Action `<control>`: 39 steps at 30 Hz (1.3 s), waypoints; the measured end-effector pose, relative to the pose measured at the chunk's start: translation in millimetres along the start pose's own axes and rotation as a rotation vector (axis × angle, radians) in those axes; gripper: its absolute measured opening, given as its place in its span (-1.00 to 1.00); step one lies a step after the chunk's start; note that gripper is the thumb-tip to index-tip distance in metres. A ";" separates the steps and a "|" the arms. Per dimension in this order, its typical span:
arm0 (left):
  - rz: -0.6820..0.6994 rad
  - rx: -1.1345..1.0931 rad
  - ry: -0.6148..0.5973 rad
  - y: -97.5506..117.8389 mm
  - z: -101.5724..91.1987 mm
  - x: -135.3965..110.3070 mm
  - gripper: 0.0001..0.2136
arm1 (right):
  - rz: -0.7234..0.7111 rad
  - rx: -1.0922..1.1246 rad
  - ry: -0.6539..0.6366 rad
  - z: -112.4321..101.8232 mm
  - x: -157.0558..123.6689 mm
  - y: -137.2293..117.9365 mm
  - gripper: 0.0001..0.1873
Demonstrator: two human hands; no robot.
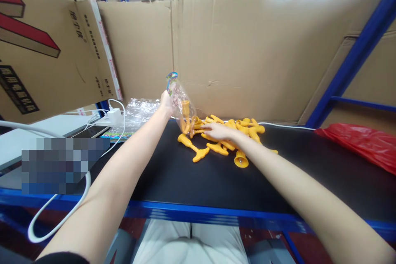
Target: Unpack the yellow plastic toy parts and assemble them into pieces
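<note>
My left hand (167,102) is closed around the upper part of a clear plastic bag (179,95) with a colourful printed top. Inside the bag is a yellow plastic piece (185,109) with a flared end. My right hand (218,130) lies over a heap of similar yellow plastic pieces (255,134), fingers stretched toward the bag's lower end and touching the heap. Many pieces have a T-shaped handle and a cup-like end. One such T-handled piece (193,148) lies in front of the bag; a cup end (241,160) faces me nearby.
Flat clear plastic bags (140,109) lie on the black tabletop (192,185) at left, beside a white charger (114,116) and cables. A red plastic bag (361,142) is at right. Cardboard (247,57) walls off the back, and blue shelf posts (349,57) frame the sides.
</note>
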State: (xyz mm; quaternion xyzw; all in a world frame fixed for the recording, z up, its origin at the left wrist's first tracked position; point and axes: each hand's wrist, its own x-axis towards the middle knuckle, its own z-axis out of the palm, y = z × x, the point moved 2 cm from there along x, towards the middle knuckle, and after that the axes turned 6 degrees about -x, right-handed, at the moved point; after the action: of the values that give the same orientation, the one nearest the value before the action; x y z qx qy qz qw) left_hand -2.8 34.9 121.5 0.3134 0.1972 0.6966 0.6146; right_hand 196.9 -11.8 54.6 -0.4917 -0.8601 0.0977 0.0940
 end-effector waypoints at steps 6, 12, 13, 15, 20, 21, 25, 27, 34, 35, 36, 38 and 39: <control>0.071 -0.005 0.015 7.4 -2.7 -5.8 -0.70 | 0.006 -0.179 0.079 6.5 0.5 -8.3 -0.58; 0.149 -0.055 -0.070 21.7 3.9 -5.5 -0.70 | -0.137 -0.142 0.149 1.7 -3.1 -29.6 -0.65; 0.157 -0.055 -0.067 25.1 4.1 -3.9 -0.70 | -0.162 -0.132 0.143 1.3 -6.2 -35.1 -0.66; 0.152 -0.040 -0.066 31.7 4.0 -1.3 -0.71 | -0.213 -0.116 0.109 2.4 -13.0 -46.7 -0.65; 0.088 0.057 -0.078 42.4 3.5 -2.9 -0.76 | -0.322 -0.191 0.027 14.0 -21.8 -65.5 -0.39; 0.069 0.079 -0.075 43.6 3.7 -4.0 -0.78 | -0.330 -0.219 0.034 16.5 -21.1 -65.5 -0.47; 0.029 0.125 -0.089 49.7 5.9 -7.0 -0.80 | -0.310 -0.264 0.068 22.3 -14.7 -55.8 -0.76; 0.056 0.117 -0.091 55.1 7.8 -7.7 -0.79 | -0.301 -0.246 0.056 23.5 -12.2 -49.0 -0.76; 0.170 0.098 -0.136 66.9 18.2 -19.0 -0.79 | -0.231 -0.172 0.051 24.5 -13.9 -34.5 -0.78; 0.184 0.103 -0.159 66.3 19.5 -22.4 -0.79 | -0.223 -0.148 0.049 23.3 -15.1 -33.8 -0.79; 0.189 0.112 -0.182 65.0 20.6 -26.2 -0.78 | -0.211 -0.115 0.051 21.4 -16.3 -33.0 -0.79; 0.173 0.132 -0.228 61.2 22.4 -34.9 -0.76 | -0.166 -0.007 0.069 14.8 -18.7 -30.1 -0.80; 0.155 0.143 -0.248 58.9 23.0 -39.8 -0.76 | -0.133 0.071 0.091 10.3 -19.7 -27.6 -0.79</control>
State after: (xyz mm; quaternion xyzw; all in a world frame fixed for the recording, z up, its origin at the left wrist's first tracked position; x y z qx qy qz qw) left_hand -28.5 -16.5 169.3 0.4540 0.1442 0.6822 0.5547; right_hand 181.3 -43.4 50.7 -0.4340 -0.8816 0.0992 0.1567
